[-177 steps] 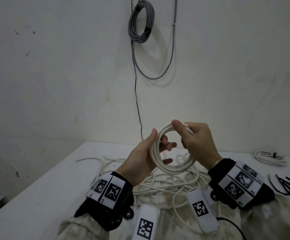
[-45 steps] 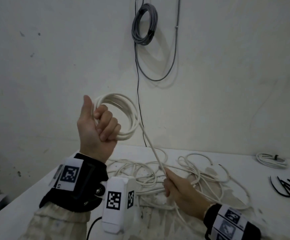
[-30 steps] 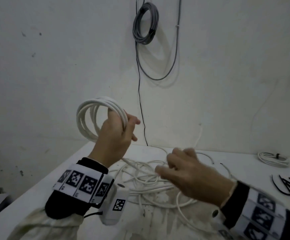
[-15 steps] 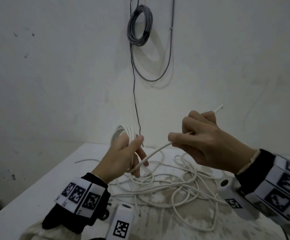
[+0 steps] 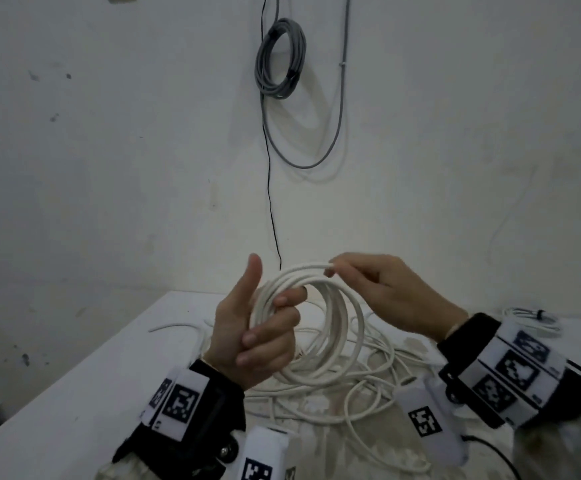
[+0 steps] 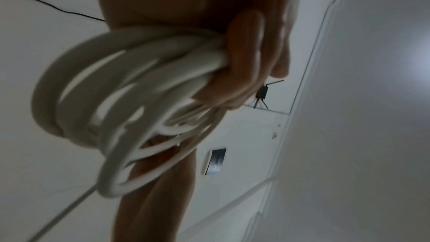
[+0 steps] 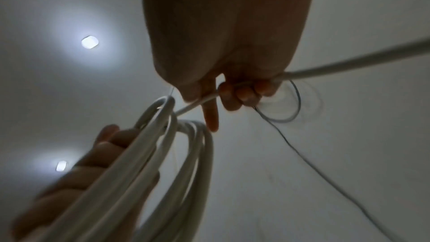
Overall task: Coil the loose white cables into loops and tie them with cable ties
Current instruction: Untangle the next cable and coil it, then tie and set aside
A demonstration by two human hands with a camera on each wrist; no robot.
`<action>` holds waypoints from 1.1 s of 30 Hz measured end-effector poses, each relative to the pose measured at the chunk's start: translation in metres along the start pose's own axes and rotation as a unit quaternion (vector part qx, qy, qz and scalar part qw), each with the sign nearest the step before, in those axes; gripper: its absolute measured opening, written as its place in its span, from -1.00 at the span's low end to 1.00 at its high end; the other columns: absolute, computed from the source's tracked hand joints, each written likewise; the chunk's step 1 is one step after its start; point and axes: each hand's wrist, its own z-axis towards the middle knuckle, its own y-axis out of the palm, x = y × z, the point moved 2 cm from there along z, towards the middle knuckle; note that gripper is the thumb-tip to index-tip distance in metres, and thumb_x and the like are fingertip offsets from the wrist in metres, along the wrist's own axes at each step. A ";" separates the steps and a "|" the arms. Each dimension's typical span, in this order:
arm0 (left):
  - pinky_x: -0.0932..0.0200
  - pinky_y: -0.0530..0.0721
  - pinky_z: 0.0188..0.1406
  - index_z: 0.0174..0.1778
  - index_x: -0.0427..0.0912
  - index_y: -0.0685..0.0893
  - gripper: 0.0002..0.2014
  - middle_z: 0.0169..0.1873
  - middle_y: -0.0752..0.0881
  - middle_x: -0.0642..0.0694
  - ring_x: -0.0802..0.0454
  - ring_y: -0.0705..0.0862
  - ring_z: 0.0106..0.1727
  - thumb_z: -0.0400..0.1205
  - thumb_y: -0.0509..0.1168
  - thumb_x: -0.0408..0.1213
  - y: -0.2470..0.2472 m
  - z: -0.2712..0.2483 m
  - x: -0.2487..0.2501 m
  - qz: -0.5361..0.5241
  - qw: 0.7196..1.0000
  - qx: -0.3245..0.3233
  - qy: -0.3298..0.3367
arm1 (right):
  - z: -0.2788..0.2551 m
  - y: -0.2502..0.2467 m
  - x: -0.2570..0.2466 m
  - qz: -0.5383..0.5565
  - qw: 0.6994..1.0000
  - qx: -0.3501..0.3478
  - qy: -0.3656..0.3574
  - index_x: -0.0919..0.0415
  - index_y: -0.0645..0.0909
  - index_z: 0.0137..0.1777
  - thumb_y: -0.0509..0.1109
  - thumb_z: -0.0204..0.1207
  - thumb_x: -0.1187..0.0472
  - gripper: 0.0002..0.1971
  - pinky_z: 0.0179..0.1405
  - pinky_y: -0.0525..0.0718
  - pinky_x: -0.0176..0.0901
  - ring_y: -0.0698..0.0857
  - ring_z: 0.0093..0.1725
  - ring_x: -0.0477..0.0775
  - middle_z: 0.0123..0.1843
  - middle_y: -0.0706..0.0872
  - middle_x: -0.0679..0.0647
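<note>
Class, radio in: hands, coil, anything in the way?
Left hand grips white coil. Right hand pinches its top strand. Loose cables tangled beneath; no tie on yet.

Both hands are bare; the left hand and the right hand each emerge from a black wrist band carrying white panels printed with square black-and-white coded markers; below each band hangs a white rounded camera housing, also bearing a coded marker; a small metal screw or wheel shows on the left band; a thin black cable trails from the right housing; pale, mottled sleeves cover the forearms.
</note>
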 end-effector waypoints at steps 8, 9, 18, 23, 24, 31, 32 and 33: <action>0.25 0.17 -0.77 -0.24 -0.30 0.49 -0.57 -0.79 0.21 -0.03 0.12 0.16 -0.81 0.73 0.06 0.01 -0.016 -0.004 -0.005 -0.037 0.996 0.054 0.065 | -0.020 0.053 0.000 0.174 0.972 0.025 0.153 0.37 0.61 -0.04 0.25 0.41 -0.37 -0.31 -0.30 0.52 -0.28 0.60 -0.29 -0.02 -0.28 0.65 0.14; 0.25 0.21 -0.77 -0.23 -0.30 0.49 -0.57 -0.78 0.24 -0.04 0.12 0.18 -0.81 0.73 0.07 0.01 -0.018 -0.006 -0.005 -0.035 0.995 0.068 0.068 | -0.020 0.055 0.000 0.240 0.955 0.013 0.174 0.39 0.61 -0.04 0.29 0.40 -0.25 -0.40 -0.36 0.57 -0.29 0.66 -0.33 0.01 -0.31 0.68 0.15; -0.11 0.71 0.03 -0.12 -0.25 0.63 -0.79 -0.35 0.69 -0.16 -0.14 0.75 0.01 0.46 0.27 -0.18 -0.020 -0.009 -0.007 0.206 0.922 0.315 0.090 | -0.023 0.036 -0.010 0.242 0.947 0.150 0.149 0.34 0.49 -0.32 0.35 0.57 0.19 -0.71 -0.75 0.48 -0.28 0.57 -0.72 0.10 -0.53 0.53 0.20; 0.10 0.74 -0.21 -0.26 -0.24 0.67 -0.80 -0.57 0.52 -0.02 0.00 0.69 -0.39 0.51 0.27 -0.17 -0.022 -0.013 -0.015 0.159 0.928 0.304 0.147 | -0.024 0.038 -0.015 0.208 0.956 0.169 0.117 0.33 0.50 -0.26 0.38 0.55 0.21 -0.77 -0.65 0.51 -0.24 0.57 -0.63 0.07 -0.48 0.52 0.19; 0.12 0.73 -0.20 -0.29 -0.22 0.69 -0.83 -0.61 0.47 0.02 0.05 0.64 -0.47 0.51 0.37 -0.18 -0.023 -0.013 -0.016 0.142 0.935 0.284 0.156 | -0.025 0.039 -0.015 0.195 0.960 0.169 0.110 0.32 0.51 -0.25 0.39 0.54 0.22 -0.79 -0.62 0.51 -0.20 0.53 -0.58 0.05 -0.47 0.51 0.16; 0.20 0.66 -0.35 -0.14 -0.28 0.71 -0.76 -0.67 0.43 0.08 0.22 0.43 -0.70 0.48 0.48 -0.16 -0.020 -0.006 -0.021 0.080 0.970 0.186 0.136 | -0.026 0.040 -0.005 0.146 0.976 0.111 0.116 0.26 0.51 -0.08 0.28 0.59 0.35 -0.97 -0.54 0.54 -0.30 0.48 -0.53 -0.09 -0.38 0.52 0.07; 0.22 0.63 -0.41 -0.14 -0.29 0.70 -0.79 -0.67 0.42 0.09 0.23 0.41 -0.72 0.50 0.46 -0.19 -0.020 -0.005 -0.020 0.079 0.969 0.192 0.132 | -0.027 0.043 -0.004 0.140 0.978 0.102 0.119 0.25 0.50 -0.04 0.26 0.61 0.31 -0.98 -0.52 0.56 -0.28 0.50 -0.53 -0.13 -0.36 0.54 0.07; 0.26 0.59 -0.49 -0.18 -0.28 0.68 -0.82 -0.69 0.39 0.10 0.25 0.38 -0.74 0.54 0.41 -0.21 -0.019 -0.004 -0.019 0.076 0.966 0.207 0.133 | -0.029 0.045 -0.002 0.150 0.976 0.092 0.127 0.23 0.49 0.01 0.23 0.65 0.25 -0.94 -0.48 0.60 -0.20 0.53 -0.51 -0.14 -0.31 0.56 0.07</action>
